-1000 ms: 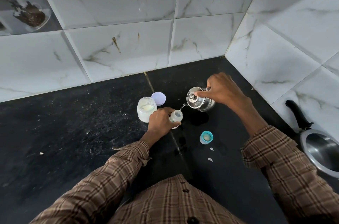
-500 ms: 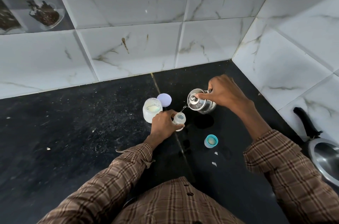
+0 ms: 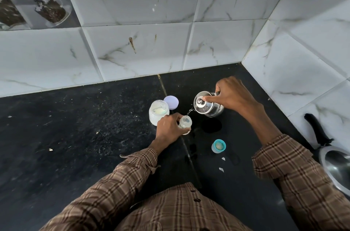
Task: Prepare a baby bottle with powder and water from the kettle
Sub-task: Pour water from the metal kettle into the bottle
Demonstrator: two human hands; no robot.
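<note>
The left hand (image 3: 167, 126) grips the baby bottle (image 3: 185, 123) upright on the black counter (image 3: 75, 136), while the right hand (image 3: 232, 94) holds the steel kettle (image 3: 207, 106) tilted (forefinger on its lid), a thin stream of water (image 3: 190, 112) running into the bottle's mouth; the open powder jar (image 3: 158, 112) stands just left.

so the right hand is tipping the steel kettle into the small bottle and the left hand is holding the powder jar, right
Not quite. The head view shows the left hand gripping the small translucent baby bottle, not the white powder jar. The right hand does tip the shiny steel kettle into it.
</note>
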